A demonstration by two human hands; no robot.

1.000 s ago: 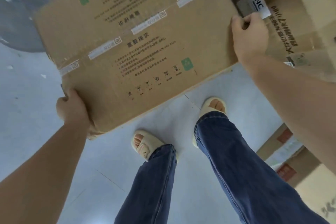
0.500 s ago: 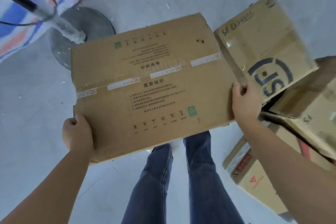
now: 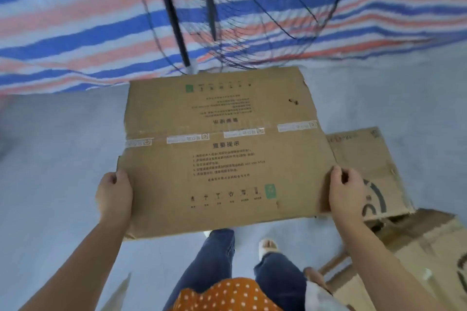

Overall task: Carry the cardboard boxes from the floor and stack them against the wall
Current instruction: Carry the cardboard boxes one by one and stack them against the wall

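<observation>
Cardboard box [image 3: 225,154]: lifted clear of the floor [image 3: 50,159], now level, facing the striped tarp [image 3: 75,20]. Left hand [image 3: 115,195] and right hand [image 3: 347,194] curled round opposite edges. Other boxes [image 3: 366,159] lie right of it. Carry under way; stacking pending.

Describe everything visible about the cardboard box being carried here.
The cardboard box is brown corrugated board, broad face up and roughly level, held off the floor above the person's legs. Printed tape strips cross its middle seam; dark text, handling icons and green squares mark both halves, and a small dark mark sits near the far right corner. The left hand and right hand grip its near side edges.
</observation>
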